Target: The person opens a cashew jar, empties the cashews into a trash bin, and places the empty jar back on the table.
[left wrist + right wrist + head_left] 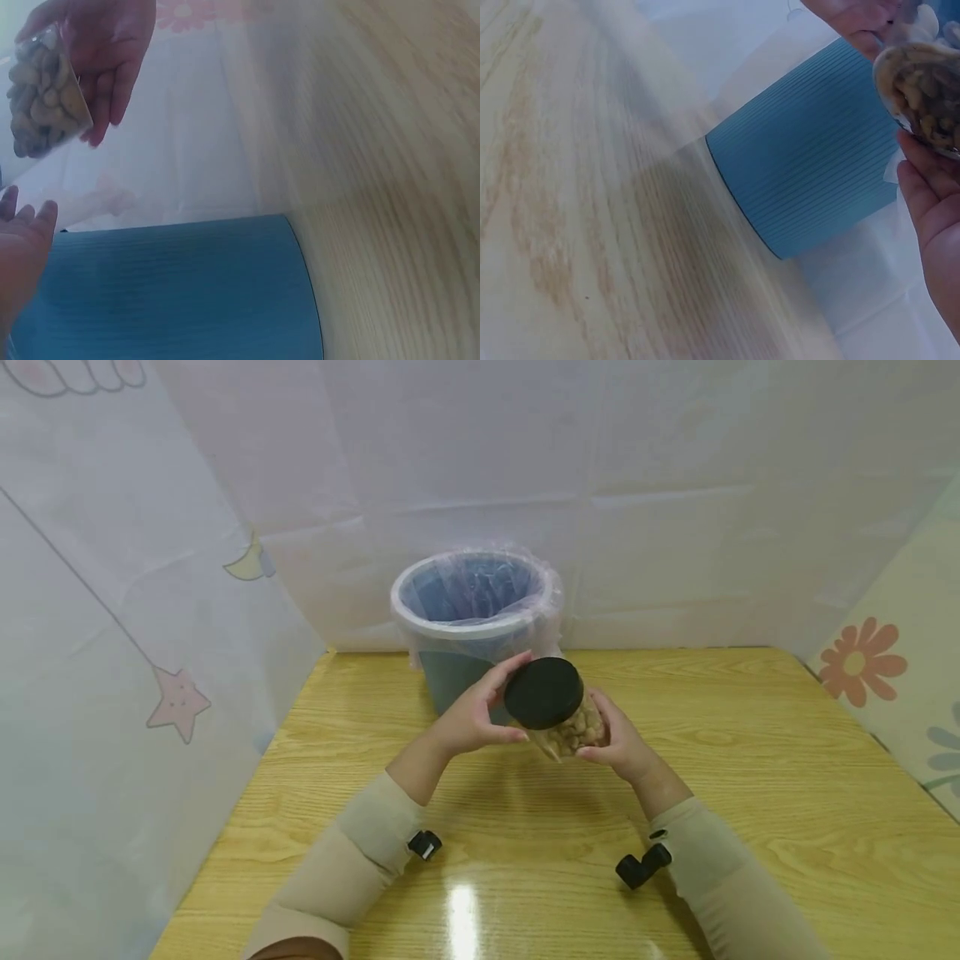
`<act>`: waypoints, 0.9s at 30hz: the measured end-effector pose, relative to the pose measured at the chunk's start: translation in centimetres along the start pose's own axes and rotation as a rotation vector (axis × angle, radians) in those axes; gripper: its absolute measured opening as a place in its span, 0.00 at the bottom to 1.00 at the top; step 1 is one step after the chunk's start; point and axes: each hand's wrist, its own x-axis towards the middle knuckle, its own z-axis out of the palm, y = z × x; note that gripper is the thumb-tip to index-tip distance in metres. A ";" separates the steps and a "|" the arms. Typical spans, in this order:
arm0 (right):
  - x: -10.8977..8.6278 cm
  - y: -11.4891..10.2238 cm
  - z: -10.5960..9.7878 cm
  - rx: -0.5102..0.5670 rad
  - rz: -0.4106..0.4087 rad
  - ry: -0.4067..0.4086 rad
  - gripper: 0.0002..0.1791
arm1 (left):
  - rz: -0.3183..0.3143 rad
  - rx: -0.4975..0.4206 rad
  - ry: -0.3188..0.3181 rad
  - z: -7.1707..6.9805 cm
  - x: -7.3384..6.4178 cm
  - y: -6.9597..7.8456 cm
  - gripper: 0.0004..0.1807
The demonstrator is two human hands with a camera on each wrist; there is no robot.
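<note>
A clear jar of cashew nuts (583, 732) with a black lid (543, 692) is held tilted above the table, in front of the bin. My right hand (621, 742) grips the jar's body, thumb at the front and fingers around its base end. On the lid side, my left hand (476, 714) holds the lid's edge between thumb and fingers. The left wrist view shows the nuts through the jar wall, with the right hand's palm (112, 37) against the jar. Its lid lies outside that view. In the right wrist view the jar (922, 94) is cut off at the edge.
Behind the hands stands a blue bin (450, 672) with a white rim and a clear plastic liner (551, 610) folded over it. A wood-grain table (712, 735) lies below. Patterned sheeting (660, 527) hangs at the back and sides.
</note>
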 end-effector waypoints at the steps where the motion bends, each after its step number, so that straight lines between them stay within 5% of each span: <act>1: 0.0 -0.1 0.0 0.000 0.005 -0.010 0.37 | -0.002 -0.004 -0.019 -0.1 -0.1 0.0 0.63; 8: 0.1 -0.6 -0.1 -0.009 0.036 -0.131 0.36 | 0.009 -0.079 -0.139 -1.0 -0.5 -0.1 0.60; 17: 0.5 -0.6 0.2 0.092 0.022 -0.317 0.38 | 0.162 -0.145 -0.256 -1.4 -0.3 0.0 0.57; 22: 0.5 -0.5 0.3 0.111 0.046 -0.317 0.38 | 0.193 -0.175 -0.232 -1.2 -0.3 -1.1 0.57; 27: 0.6 -0.5 0.5 0.075 0.071 -0.251 0.39 | 0.134 -0.174 -0.123 -1.0 -0.4 -2.9 0.57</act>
